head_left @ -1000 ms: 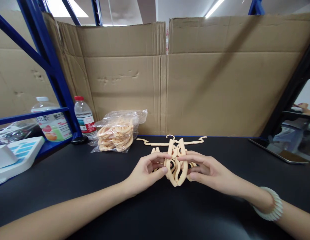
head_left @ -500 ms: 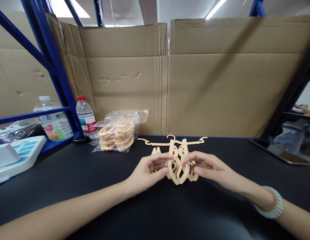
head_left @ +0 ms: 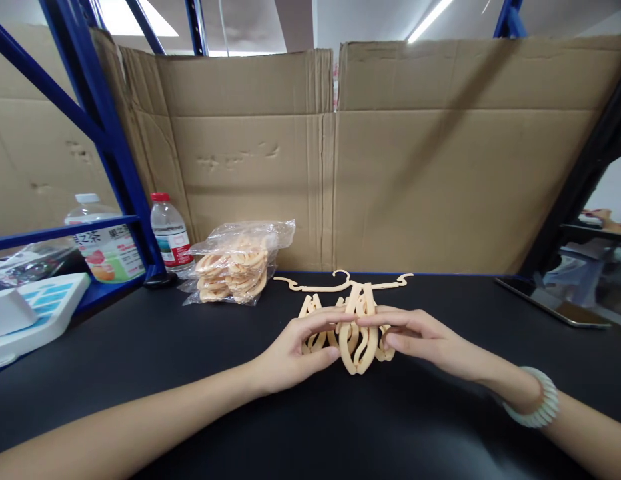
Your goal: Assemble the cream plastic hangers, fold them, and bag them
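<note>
A cream-coloured folding hanger (head_left: pixel 346 350), its two curved arms folded close together, stands in front of me at the middle of the black table. My left hand (head_left: pixel 300 350) grips its left side, index finger reaching across the front and thumb beside the lower part. From the right, my right hand (head_left: pixel 425 337) presses on the other arm, its fingertips almost meeting the left ones. Other folded hangers (head_left: pixel 310 307) are just behind, partly covered by my hands. An unfolded hanger (head_left: pixel 323 289) lies flat farther back, hook pointing away.
A clear plastic bag of cream hangers (head_left: pixel 235 267) sits at the back left, beside a red-capped bottle (head_left: pixel 171 233). A larger bottle (head_left: pixel 107 247) and a white-and-blue device (head_left: pixel 50 307) are at far left. A dark flat tablet-like object (head_left: pixel 550 303) lies right. Cardboard (head_left: pixel 440 167) walls the back.
The held hanger's two arms have swung inward, closing the gap at their upper ends. My fingertips have come together across its front.
</note>
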Demonstrator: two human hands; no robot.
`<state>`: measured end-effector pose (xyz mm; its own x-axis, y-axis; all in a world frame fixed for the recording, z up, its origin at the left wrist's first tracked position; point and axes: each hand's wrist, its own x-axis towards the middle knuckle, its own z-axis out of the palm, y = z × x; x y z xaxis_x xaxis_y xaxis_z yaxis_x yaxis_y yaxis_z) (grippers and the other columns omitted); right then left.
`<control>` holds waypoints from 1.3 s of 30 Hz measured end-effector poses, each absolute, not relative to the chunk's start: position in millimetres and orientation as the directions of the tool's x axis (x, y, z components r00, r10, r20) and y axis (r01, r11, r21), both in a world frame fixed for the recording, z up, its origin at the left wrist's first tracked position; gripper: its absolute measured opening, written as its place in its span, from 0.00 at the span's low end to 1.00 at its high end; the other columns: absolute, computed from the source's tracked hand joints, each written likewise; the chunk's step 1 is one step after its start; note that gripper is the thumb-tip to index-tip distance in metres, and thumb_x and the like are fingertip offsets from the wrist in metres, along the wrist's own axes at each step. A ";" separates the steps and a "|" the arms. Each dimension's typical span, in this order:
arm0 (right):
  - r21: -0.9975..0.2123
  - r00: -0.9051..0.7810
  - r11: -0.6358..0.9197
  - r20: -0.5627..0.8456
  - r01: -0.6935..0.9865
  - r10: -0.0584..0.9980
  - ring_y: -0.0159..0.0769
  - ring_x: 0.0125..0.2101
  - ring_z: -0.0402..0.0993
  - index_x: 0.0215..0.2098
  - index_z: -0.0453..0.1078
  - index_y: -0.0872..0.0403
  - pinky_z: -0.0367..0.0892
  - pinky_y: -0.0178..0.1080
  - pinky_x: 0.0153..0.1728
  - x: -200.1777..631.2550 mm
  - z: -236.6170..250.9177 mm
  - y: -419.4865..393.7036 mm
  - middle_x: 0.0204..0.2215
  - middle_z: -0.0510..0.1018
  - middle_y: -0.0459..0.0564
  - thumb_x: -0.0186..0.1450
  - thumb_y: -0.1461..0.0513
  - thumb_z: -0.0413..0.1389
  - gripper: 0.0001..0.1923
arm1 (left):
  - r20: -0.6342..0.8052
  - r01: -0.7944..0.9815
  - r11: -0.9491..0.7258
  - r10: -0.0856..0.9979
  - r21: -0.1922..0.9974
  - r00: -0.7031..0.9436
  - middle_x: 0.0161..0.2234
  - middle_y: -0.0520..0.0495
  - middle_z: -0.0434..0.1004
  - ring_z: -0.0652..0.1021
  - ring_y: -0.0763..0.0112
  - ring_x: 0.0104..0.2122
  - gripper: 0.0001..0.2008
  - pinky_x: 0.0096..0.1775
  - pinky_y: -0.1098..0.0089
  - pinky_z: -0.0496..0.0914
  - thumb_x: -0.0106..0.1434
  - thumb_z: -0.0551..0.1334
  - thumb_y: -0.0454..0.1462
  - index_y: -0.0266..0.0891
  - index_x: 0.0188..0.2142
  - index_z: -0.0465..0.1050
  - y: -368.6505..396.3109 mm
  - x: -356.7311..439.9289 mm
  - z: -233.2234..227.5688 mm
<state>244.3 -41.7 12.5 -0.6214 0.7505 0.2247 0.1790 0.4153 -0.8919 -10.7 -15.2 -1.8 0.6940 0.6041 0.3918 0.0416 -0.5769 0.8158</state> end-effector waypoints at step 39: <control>-0.270 -0.457 0.433 -0.029 0.860 0.889 0.58 0.61 0.51 0.65 0.53 0.51 0.55 0.57 0.57 273.2 25.0 -48.6 0.63 0.55 0.60 0.62 0.43 0.51 0.38 | 0.314 0.498 -0.815 0.575 0.296 0.756 0.60 0.44 0.63 0.60 0.57 0.61 0.23 0.61 0.51 0.53 0.62 0.57 0.37 0.44 0.58 0.60 -27.9 -4.8 -4.1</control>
<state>273.2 -48.6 25.0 -0.4569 0.8891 -0.0286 0.8599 0.4332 -0.2699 -4.8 -27.9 -4.1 0.7556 0.5750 0.3139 0.4977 -0.8154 0.2956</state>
